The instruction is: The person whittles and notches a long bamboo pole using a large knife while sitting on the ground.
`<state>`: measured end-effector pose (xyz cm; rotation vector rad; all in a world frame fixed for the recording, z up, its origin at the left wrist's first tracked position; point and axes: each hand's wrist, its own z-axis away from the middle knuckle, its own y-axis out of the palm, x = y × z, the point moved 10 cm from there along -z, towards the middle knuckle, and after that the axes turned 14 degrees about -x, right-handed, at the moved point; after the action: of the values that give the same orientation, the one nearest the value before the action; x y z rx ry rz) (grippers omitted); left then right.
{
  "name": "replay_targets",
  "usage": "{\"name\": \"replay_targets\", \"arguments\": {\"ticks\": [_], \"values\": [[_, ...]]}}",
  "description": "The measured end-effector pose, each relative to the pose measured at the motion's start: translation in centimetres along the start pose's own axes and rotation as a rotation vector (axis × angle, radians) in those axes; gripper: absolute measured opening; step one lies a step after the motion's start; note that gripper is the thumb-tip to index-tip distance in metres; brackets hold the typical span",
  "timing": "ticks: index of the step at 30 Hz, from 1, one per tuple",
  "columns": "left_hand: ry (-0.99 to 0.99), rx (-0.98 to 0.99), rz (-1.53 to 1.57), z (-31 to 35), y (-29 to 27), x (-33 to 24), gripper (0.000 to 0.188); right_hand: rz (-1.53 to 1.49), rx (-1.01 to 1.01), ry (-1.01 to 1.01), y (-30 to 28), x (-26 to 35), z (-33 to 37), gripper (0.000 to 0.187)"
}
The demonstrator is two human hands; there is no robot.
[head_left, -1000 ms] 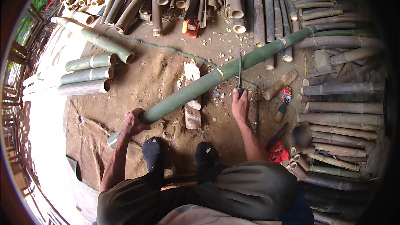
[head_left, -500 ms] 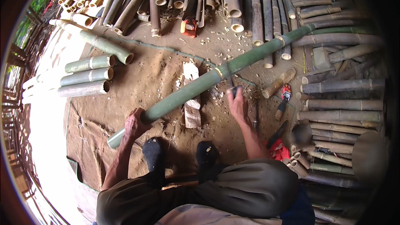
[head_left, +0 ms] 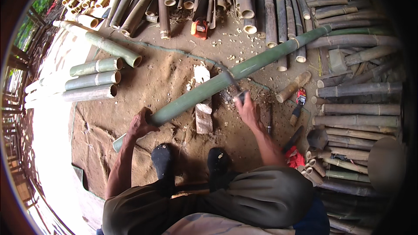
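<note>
- Within the last second the knife (head_left: 232,81) shifted: its blade had pointed away from the body, crossing the green bamboo pole (head_left: 187,100) beyond a joint; now we saw it slanting leftward, blurred, over that joint.
- The right hand (head_left: 248,109) had moved left with it, fingers clenched round the dark handle. We took the joint to be where the work centred. Whether the edge touched the surface — we could not tell.
- The left hand (head_left: 141,123) had hardly moved; its fingers grasped the pole toward the near end, which we judged was steadying it.
- The pole lay aslant over the brown mat (head_left: 165,74): near end toward the mat's left edge, far end past its far edge, at the grey-brown poles (head_left: 361,89) stacked to the right.
- Below it we noted a wooden block (head_left: 203,119), pale, rough and split-looking, the pole crossing above.
- Pole: long, round, smooth, dull green, with ring-like joints. Mat: coarse, creased, stained, edged with a green strip.
- Pale chips (head_left: 231,57) littered the ground along the mat's far edge — small, flaky.
- By the mat's left edge, short cut tubes (head_left: 93,79) lay side by side, hollow ends facing right.
</note>
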<state>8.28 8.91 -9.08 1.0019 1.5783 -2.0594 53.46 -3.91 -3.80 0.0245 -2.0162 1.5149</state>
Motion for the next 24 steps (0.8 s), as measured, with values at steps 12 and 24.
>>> {"name": "replay_targets", "arguments": {"ticks": [12, 24], "values": [[-0.088, 0.289, 0.107, -1.4, 2.6, 0.5, 0.064, -0.061, -0.063, 0.032, 0.5, -1.8, -0.2, 0.057], [0.122, 0.09, -0.075, 1.5, 4.4, -3.2, 0.091, 0.006, -0.414, 0.832, -1.1, -20.8, 8.2, 0.075]]}}
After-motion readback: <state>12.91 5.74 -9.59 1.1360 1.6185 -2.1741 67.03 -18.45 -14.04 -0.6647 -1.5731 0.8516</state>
